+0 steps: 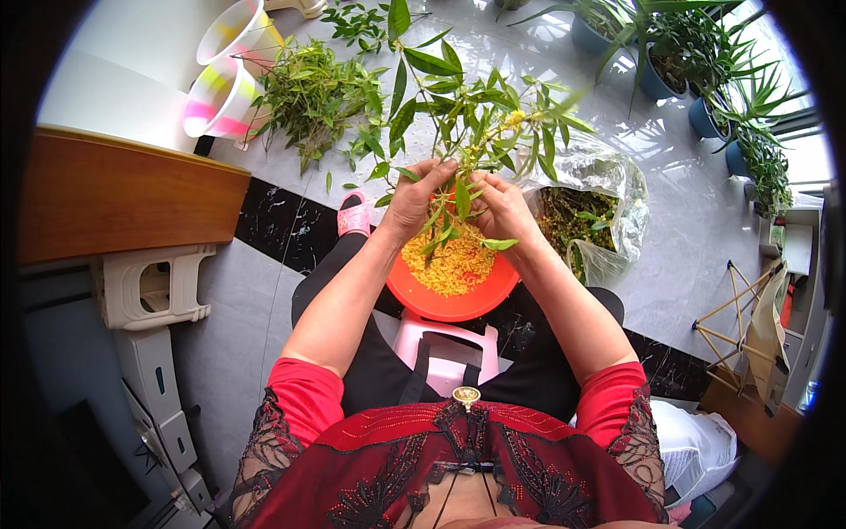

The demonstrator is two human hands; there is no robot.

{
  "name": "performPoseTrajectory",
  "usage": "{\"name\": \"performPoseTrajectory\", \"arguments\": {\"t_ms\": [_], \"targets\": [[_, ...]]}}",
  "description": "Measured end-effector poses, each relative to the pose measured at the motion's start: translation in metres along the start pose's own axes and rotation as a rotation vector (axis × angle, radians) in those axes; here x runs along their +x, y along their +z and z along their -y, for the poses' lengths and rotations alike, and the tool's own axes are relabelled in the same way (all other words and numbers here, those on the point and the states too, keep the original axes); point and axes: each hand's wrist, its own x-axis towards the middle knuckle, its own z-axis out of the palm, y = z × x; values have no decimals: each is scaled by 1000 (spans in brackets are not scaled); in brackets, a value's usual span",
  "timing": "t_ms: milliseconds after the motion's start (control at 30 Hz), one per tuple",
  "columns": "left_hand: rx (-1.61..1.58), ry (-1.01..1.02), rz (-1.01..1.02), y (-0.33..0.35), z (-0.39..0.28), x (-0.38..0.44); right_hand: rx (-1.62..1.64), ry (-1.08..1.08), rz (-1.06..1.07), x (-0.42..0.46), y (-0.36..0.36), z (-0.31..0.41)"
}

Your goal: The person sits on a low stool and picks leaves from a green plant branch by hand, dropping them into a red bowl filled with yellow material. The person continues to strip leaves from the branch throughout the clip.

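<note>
A leafy osmanthus-like branch (456, 125) with small yellow flowers is held upright over a red plastic basin (423, 307). My left hand (420, 195) grips its stem between thumb and fingers. On the right side, my right hand (499, 202) pinches at the twigs, its fingertips partly hidden by leaves. Loose yellow blossoms (456, 264) cover the basin's bottom, and the cut end of the stem hangs above them. Under the basin's near edge stands a pink plastic stool (486, 344), between my knees.
A clear plastic bag (628, 218) of flowering twigs lies open at right. Cut leafy stems (317, 92) are heaped at left, beside white bins (221, 99) with coloured bands. Potted plants (667, 69) line the window. A wooden panel (132, 195) juts in from the left.
</note>
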Motion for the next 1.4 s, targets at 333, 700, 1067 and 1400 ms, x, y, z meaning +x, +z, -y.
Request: {"name": "performPoseTrajectory", "arguments": {"t_ms": [333, 700, 1067, 1400], "targets": [[106, 64, -8, -5, 6, 2, 131, -11, 56, 1, -3, -6], [464, 414, -72, -6, 1, 9, 203, 0, 126, -2, -10, 3], [796, 675, -155, -10, -10, 8, 88, -59, -65, -10, -4, 5], [799, 723, -158, -4, -19, 3, 38, -169, -14, -18, -1, 20]]}}
